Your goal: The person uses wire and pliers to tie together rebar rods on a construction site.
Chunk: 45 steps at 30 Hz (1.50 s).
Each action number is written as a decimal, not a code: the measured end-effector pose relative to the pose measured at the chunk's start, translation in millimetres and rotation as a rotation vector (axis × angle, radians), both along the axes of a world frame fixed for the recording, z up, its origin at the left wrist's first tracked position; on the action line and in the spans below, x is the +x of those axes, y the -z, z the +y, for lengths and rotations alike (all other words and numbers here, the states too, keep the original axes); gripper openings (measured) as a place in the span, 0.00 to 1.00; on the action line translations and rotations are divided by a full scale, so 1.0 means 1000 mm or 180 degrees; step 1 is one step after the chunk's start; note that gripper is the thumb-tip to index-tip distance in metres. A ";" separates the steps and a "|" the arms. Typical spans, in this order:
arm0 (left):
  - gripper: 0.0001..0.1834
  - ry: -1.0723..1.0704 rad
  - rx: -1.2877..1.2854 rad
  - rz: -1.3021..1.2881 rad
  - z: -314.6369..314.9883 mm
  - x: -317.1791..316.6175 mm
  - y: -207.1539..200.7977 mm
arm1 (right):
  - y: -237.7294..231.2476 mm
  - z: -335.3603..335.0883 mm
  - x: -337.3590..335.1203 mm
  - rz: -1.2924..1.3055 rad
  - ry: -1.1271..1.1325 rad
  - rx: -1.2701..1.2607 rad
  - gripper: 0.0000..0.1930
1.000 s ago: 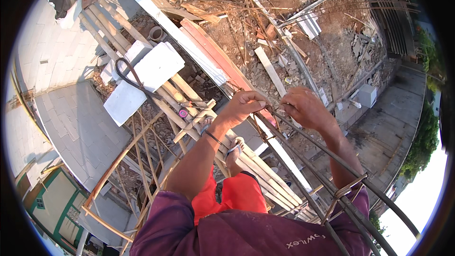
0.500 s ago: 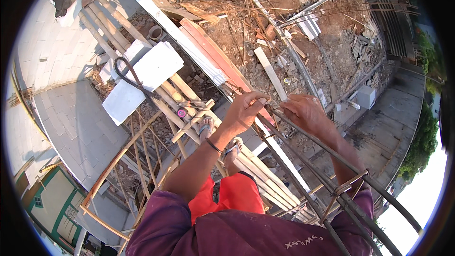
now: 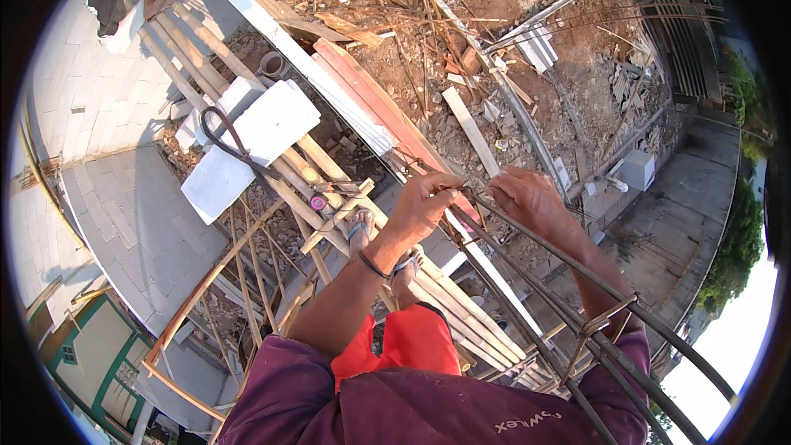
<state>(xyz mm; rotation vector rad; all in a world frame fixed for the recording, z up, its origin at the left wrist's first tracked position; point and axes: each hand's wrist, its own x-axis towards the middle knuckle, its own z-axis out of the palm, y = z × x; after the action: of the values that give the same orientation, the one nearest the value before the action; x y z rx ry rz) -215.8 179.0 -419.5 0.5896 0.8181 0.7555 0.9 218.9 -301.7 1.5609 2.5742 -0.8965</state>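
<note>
A cage of long steel reinforcing bars, joined by thin square stirrups, runs from the lower right up to my two hands. My left hand, with a black band at the wrist, is closed, thumb and finger pinched beside a bar near a crossing. What lies in the pinch is too small to make out. Just across the bars, my right hand is closed too, its fingers curled down toward the same joint. Its fingertips are partly hidden, and whatever they grip cannot be made out.
Bamboo poles form a scaffold under my sandalled feet. White blocks, with a dark looped bar on them, lie on poles at left. A pink-red plank edges the wall. Rubble and timber cover the ground beyond.
Both hands stay at the same joint, still closed, with only small shifts of the fingers. My left hand sits slightly lower, and the view has moved a little.
</note>
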 end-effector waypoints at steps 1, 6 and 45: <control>0.17 0.0018 -0.0080 -0.0109 0.000 0.000 0.001 | -0.002 0.003 -0.001 -0.0025 -0.0137 0.0080 0.06; 0.16 0.0048 0.0065 -0.0137 0.004 -0.003 -0.008 | -0.011 0.034 -0.011 -0.0118 -0.1169 0.0386 0.03; 0.11 0.0891 0.0323 0.0159 0.033 -0.003 -0.004 | 0.032 0.069 0.002 -0.0573 -0.1783 -0.0896 0.11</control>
<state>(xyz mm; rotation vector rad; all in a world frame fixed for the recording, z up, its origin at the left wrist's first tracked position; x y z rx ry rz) -218.4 211.5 -415.8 0.7983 0.7270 0.5295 2.9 288.3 -333.2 0.7480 2.4162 -0.9395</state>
